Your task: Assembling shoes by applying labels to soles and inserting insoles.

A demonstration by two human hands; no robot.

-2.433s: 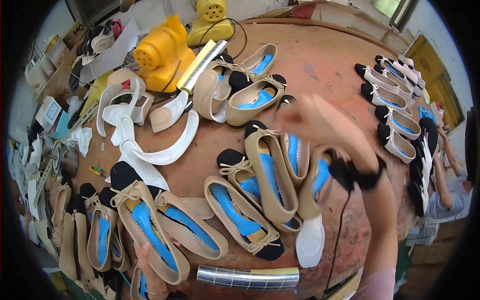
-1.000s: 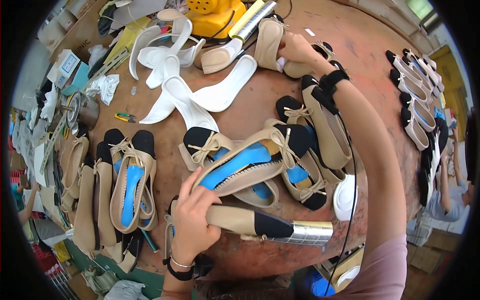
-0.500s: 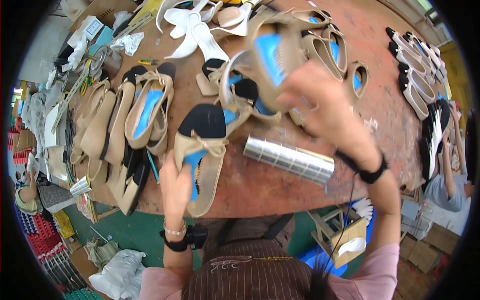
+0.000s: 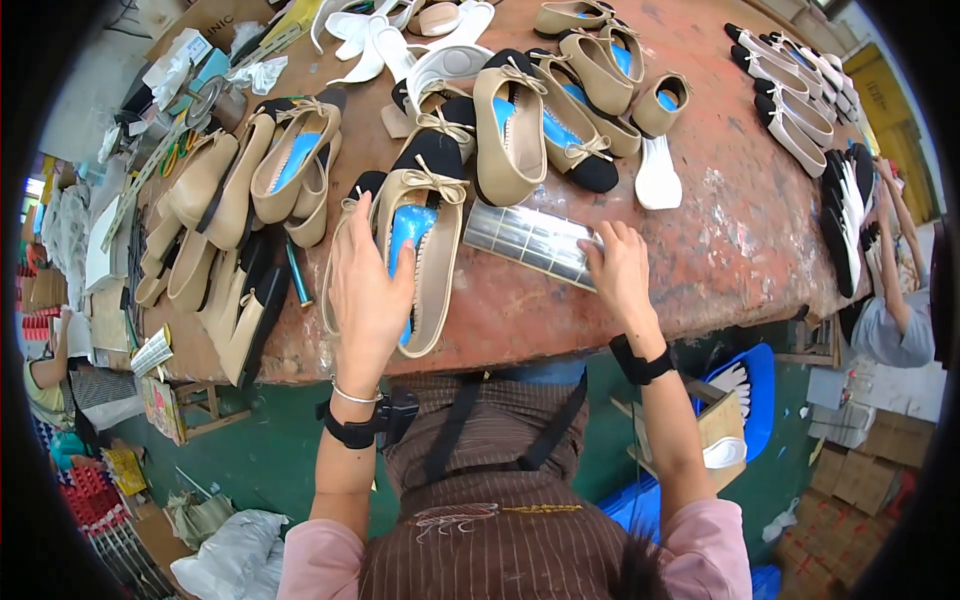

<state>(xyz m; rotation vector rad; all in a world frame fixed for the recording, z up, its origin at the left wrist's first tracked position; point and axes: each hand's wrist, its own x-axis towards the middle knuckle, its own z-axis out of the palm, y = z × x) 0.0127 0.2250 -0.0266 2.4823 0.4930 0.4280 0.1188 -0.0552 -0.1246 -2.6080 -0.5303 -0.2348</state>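
My left hand [image 4: 372,285] is closed on the side of a beige ballet flat [image 4: 441,265] with a black toe, a small bow and a blue patch inside, its thumb reaching in over the opening. A second beige flat [image 4: 331,265] shows partly under that hand, mostly hidden. My right hand [image 4: 624,272] grips the right end of a silver roll of sheet [image 4: 527,242] marked into small rectangles, lying on the table. Just beyond the roll rests another beige flat [image 4: 511,135], and beside it one more [image 4: 577,140] with its black toe toward me.
Several beige flats [image 4: 292,165] are piled at the left, others at the far middle. White insoles [image 4: 375,45] lie at the back, with one white piece [image 4: 658,175] nearer. Grey-beige shoes [image 4: 795,115] line the right. A blue chair [image 4: 752,390] stands below the red table [image 4: 730,255].
My right hand has let go of the raised flat, now among the others beyond the roll, and has come down to the silver roll. The left hand's flat has shifted away from me.
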